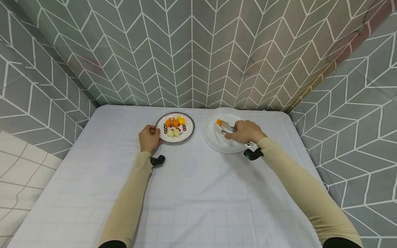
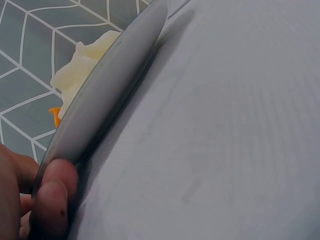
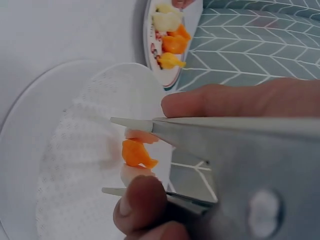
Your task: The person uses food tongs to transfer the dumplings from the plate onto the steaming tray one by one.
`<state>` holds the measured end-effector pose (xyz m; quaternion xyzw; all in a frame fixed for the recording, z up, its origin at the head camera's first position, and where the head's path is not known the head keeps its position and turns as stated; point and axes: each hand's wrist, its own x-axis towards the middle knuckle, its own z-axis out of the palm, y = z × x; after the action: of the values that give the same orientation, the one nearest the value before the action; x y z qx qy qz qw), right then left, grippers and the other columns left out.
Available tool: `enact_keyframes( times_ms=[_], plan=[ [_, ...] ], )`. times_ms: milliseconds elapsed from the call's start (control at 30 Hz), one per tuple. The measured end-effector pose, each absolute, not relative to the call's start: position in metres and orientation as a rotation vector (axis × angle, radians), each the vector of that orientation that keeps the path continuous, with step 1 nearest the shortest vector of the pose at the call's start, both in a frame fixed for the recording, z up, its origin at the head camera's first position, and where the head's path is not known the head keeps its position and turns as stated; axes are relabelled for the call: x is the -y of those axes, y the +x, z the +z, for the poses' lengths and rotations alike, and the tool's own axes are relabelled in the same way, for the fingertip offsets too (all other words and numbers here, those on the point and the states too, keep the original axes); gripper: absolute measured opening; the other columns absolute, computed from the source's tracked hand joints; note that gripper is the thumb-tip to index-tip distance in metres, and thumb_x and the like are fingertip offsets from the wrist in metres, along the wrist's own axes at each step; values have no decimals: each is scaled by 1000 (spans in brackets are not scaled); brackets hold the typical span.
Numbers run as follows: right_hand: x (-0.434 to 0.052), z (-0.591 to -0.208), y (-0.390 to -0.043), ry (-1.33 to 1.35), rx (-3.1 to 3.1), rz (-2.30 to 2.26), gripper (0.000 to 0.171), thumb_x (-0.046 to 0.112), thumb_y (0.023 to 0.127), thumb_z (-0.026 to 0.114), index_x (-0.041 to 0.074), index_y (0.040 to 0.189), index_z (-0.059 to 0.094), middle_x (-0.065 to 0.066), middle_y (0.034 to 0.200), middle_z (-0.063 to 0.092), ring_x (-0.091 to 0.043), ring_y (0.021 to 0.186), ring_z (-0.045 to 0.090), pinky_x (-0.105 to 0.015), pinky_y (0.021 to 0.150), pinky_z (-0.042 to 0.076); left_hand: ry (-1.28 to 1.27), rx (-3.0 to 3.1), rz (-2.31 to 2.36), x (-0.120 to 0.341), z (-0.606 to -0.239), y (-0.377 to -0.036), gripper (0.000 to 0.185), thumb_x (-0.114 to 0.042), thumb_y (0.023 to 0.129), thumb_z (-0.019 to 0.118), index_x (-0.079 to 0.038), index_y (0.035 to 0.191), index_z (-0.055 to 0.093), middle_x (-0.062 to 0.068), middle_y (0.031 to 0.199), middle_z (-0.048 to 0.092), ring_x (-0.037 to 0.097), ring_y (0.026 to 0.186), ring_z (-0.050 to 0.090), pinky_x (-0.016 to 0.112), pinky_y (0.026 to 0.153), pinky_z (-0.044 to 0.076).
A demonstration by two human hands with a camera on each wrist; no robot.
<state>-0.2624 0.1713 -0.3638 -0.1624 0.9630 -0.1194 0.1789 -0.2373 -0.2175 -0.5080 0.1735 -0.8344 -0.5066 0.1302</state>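
Currently I watch the left hand point(image 1: 150, 138) pinching the near-left edge of the plate point(image 1: 188, 134), fingertips curled against its underside. On that plate I see two orange pieces point(image 1: 175, 123) beside a yellow piece point(image 1: 181, 120), with two pale pieces point(image 1: 176, 132) just in front of them. To the right, apart from the plate, sits a round white tray point(image 1: 210, 139) with a dotted bottom. Over it the right hand point(image 1: 245, 131) is wrapped around metal tongs point(image 3: 185, 137), the thumb on one arm and fingers on the other. From the right wrist I make out another orange piece point(image 3: 134, 151) between the tong arms, above the dotted bottom; I cannot tell whether it touches the tray. Both dishes stand toward the far side of a table covered by a white cloth point(image 1: 192, 193), before a gray patterned curtain point(image 1: 176, 51).
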Motion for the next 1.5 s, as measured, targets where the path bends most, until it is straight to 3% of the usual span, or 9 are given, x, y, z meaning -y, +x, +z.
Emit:
enact_keyframes(
  times_ms=[533,767,1033,1500],
  plan=[
    [-164,-385,-268,-470,-2727,-276,62,59,94,64,1,116,70,-8,96,72,-23,82,64,-32,64,48,485,2406,-1475,217,-507,-235,30,-17,108,60,4,129,62,19,96,68,12,51,63,21,47,57],
    [-164,-380,-265,-471,-2724,-246,59,64,92,64,5,100,66,-8,90,69,-23,78,62,-32,61,47,479,2398,-1463,217,-508,-235,30,-16,108,60,5,128,62,20,95,68,12,50,64,22,45,57],
    [-165,-359,-259,-481,-2742,-211,57,64,90,67,7,92,65,-5,81,66,-22,72,61,-32,57,45,496,2402,-1476,217,-508,-235,30,-17,108,60,4,129,62,18,96,67,14,52,65,23,47,57],
    [-97,-349,-258,-602,-2801,-327,61,67,88,69,8,105,63,-6,89,67,-25,78,65,-36,60,51,488,2401,-1469,216,-511,-234,30,-17,108,61,4,129,62,16,95,66,14,54,65,22,47,57]
  ],
)
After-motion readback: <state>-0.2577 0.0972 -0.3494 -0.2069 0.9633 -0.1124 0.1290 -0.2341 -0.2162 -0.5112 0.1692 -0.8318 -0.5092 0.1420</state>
